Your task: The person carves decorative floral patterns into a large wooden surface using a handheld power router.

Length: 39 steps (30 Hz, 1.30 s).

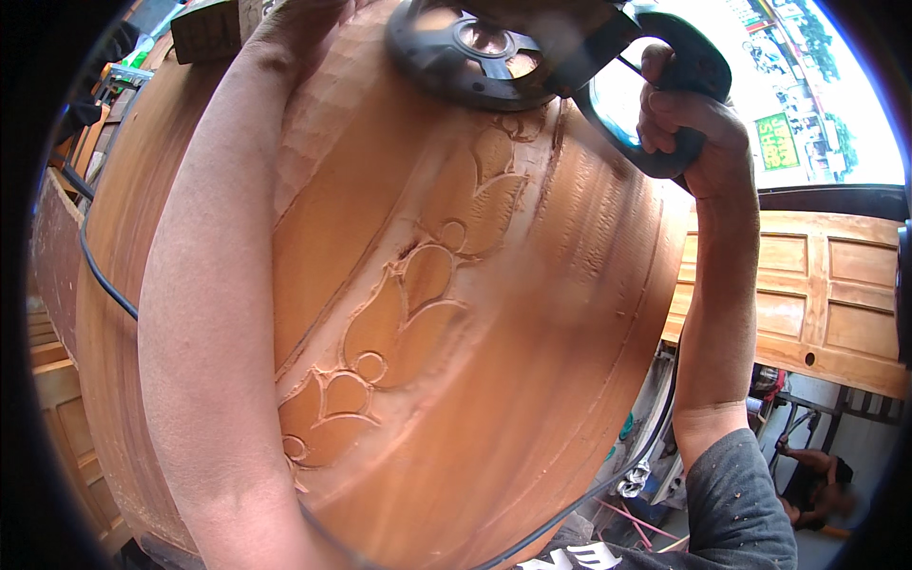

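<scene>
My right hand (698,133) is wrapped around the black loop handle (708,66) of a power router at the upper right. The router's round, open-spoked base (475,93) rests on or just over a broad reddish-brown wooden panel (513,399). Carved outlines of leaf shapes and small rings (370,366) run diagonally across the panel, with pale routed grooves beside them. At the top edge, left of the base, is my left hand (309,28); its fingers are cut off or hidden. Part of the router's body lies beyond the frame.
A black cord (608,486) loops across the lower panel. A wooden block (204,33) sits at the upper left. Panelled doors (798,285) stand on the right. Another person (817,484) is at the lower right. Bright street beyond, upper right.
</scene>
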Each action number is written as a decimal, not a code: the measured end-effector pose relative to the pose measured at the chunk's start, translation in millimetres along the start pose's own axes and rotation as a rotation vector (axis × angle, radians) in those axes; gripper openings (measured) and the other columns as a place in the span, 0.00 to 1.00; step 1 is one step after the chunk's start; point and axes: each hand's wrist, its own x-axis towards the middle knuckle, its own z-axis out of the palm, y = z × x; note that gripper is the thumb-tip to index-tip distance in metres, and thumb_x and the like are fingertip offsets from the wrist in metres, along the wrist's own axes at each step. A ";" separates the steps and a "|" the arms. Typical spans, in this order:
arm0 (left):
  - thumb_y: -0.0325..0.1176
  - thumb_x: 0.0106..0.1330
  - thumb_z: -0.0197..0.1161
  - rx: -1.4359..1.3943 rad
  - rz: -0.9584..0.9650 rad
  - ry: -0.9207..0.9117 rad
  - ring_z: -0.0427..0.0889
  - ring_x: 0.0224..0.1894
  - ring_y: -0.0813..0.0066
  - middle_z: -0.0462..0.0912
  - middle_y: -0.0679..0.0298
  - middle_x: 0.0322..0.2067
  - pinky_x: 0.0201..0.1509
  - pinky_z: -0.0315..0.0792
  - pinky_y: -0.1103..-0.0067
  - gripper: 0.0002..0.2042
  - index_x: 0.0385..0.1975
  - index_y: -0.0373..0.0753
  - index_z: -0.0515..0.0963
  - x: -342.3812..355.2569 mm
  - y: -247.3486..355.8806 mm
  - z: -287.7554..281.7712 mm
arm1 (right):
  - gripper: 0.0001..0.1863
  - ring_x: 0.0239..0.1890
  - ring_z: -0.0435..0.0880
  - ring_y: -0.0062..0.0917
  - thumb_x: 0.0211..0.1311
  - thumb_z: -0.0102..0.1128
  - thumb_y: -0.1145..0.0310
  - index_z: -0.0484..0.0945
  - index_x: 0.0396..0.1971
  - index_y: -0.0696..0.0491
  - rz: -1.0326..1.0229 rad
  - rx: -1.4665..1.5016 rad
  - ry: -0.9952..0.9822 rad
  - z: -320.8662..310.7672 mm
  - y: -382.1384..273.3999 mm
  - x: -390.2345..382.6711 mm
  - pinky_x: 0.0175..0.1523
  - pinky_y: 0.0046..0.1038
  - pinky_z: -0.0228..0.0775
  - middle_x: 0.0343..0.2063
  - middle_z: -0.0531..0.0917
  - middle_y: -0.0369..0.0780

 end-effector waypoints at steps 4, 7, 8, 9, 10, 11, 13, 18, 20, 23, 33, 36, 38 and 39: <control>0.63 0.74 0.55 -0.004 0.000 -0.003 0.80 0.52 0.74 0.83 0.67 0.52 0.59 0.73 0.74 0.30 0.60 0.43 0.76 1.5 0.4 0.2 | 0.11 0.19 0.76 0.21 0.55 0.65 0.73 0.82 0.36 0.61 0.001 -0.003 -0.016 -5.6 2.4 1.1 0.29 0.25 0.69 0.18 0.75 0.36; 0.63 0.74 0.55 -0.002 -0.001 -0.005 0.80 0.52 0.74 0.83 0.67 0.52 0.59 0.73 0.74 0.30 0.60 0.43 0.76 1.9 -0.3 -0.7 | 0.11 0.19 0.76 0.21 0.55 0.65 0.73 0.82 0.38 0.61 -0.003 -0.014 0.004 -3.0 1.3 0.7 0.30 0.24 0.69 0.18 0.75 0.36; 0.63 0.74 0.55 -0.003 -0.001 -0.002 0.80 0.52 0.74 0.83 0.67 0.52 0.59 0.73 0.74 0.30 0.60 0.43 0.76 1.9 -0.4 -0.8 | 0.12 0.19 0.76 0.21 0.55 0.65 0.73 0.82 0.38 0.61 -0.004 -0.008 0.002 -2.6 1.0 0.3 0.30 0.24 0.69 0.18 0.75 0.36; 0.63 0.74 0.55 -0.004 0.001 -0.003 0.80 0.52 0.74 0.83 0.67 0.52 0.59 0.73 0.74 0.30 0.60 0.43 0.76 2.5 -0.4 -0.7 | 0.12 0.19 0.75 0.21 0.55 0.65 0.73 0.82 0.39 0.61 -0.005 -0.002 -0.001 -2.1 0.6 0.1 0.30 0.24 0.69 0.18 0.75 0.36; 0.63 0.74 0.55 -0.005 0.001 -0.003 0.80 0.52 0.74 0.83 0.67 0.52 0.59 0.73 0.74 0.30 0.60 0.43 0.76 2.3 -0.8 -0.7 | 0.13 0.19 0.75 0.20 0.55 0.65 0.73 0.82 0.39 0.61 -0.006 0.005 -0.004 -2.0 0.4 0.1 0.30 0.24 0.69 0.19 0.75 0.36; 0.63 0.74 0.55 -0.006 0.001 -0.003 0.80 0.52 0.74 0.83 0.67 0.52 0.59 0.73 0.74 0.30 0.60 0.43 0.76 3.4 -0.2 -1.4 | 0.13 0.19 0.75 0.20 0.55 0.65 0.73 0.82 0.40 0.61 -0.006 0.003 -0.005 -1.5 -0.1 1.0 0.30 0.24 0.69 0.19 0.75 0.36; 0.63 0.74 0.55 -0.006 0.001 -0.004 0.81 0.52 0.74 0.83 0.67 0.52 0.59 0.73 0.74 0.30 0.60 0.43 0.76 4.0 -0.8 -1.7 | 0.14 0.19 0.75 0.20 0.55 0.65 0.72 0.81 0.41 0.61 -0.006 0.000 -0.008 -0.6 -0.9 2.6 0.30 0.24 0.69 0.19 0.75 0.36; 0.63 0.74 0.55 -0.010 0.001 -0.007 0.81 0.52 0.74 0.83 0.67 0.52 0.59 0.74 0.74 0.30 0.61 0.43 0.76 6.4 -0.5 -4.0 | 0.14 0.19 0.75 0.20 0.54 0.65 0.73 0.82 0.41 0.61 0.005 0.005 0.000 0.0 -0.7 4.4 0.30 0.24 0.70 0.19 0.75 0.35; 0.63 0.74 0.55 -0.010 -0.002 -0.006 0.81 0.52 0.74 0.83 0.67 0.52 0.59 0.74 0.74 0.30 0.61 0.43 0.76 6.8 -2.3 -2.7 | 0.14 0.19 0.75 0.20 0.54 0.65 0.73 0.82 0.42 0.61 0.005 0.006 0.001 0.4 -0.6 5.0 0.30 0.24 0.70 0.19 0.75 0.35; 0.63 0.75 0.55 -0.014 -0.003 -0.008 0.81 0.52 0.74 0.83 0.67 0.52 0.59 0.74 0.74 0.30 0.61 0.43 0.76 6.7 -2.3 -2.9 | 0.14 0.19 0.75 0.20 0.54 0.65 0.73 0.82 0.41 0.61 0.004 0.013 0.004 0.0 0.3 4.9 0.30 0.24 0.69 0.19 0.75 0.36; 0.62 0.75 0.55 -0.019 -0.004 -0.009 0.81 0.52 0.74 0.83 0.67 0.52 0.59 0.74 0.75 0.29 0.61 0.43 0.76 9.2 -2.9 1.2 | 0.13 0.19 0.75 0.21 0.55 0.66 0.73 0.82 0.40 0.63 0.004 0.024 -0.007 -6.1 2.0 4.3 0.30 0.24 0.69 0.18 0.75 0.36; 0.62 0.75 0.55 -0.023 -0.003 -0.010 0.81 0.52 0.74 0.83 0.66 0.52 0.59 0.74 0.75 0.29 0.61 0.43 0.76 11.3 -2.9 3.0 | 0.13 0.19 0.75 0.20 0.55 0.66 0.73 0.82 0.40 0.62 0.007 0.032 -0.001 -6.5 1.0 3.9 0.30 0.24 0.69 0.18 0.75 0.36; 0.62 0.75 0.55 -0.027 -0.004 -0.008 0.81 0.52 0.74 0.83 0.66 0.52 0.59 0.74 0.75 0.29 0.61 0.43 0.76 11.4 -3.6 3.8 | 0.13 0.19 0.75 0.20 0.55 0.65 0.73 0.82 0.40 0.62 0.004 0.024 0.003 -6.7 0.7 3.3 0.29 0.24 0.68 0.18 0.75 0.36; 0.62 0.75 0.55 -0.026 -0.004 -0.009 0.81 0.52 0.74 0.83 0.66 0.52 0.59 0.74 0.75 0.29 0.61 0.43 0.76 11.7 -3.3 3.2 | 0.13 0.19 0.75 0.20 0.55 0.65 0.73 0.83 0.40 0.62 0.000 0.013 0.004 -6.1 0.7 2.9 0.29 0.24 0.68 0.18 0.75 0.36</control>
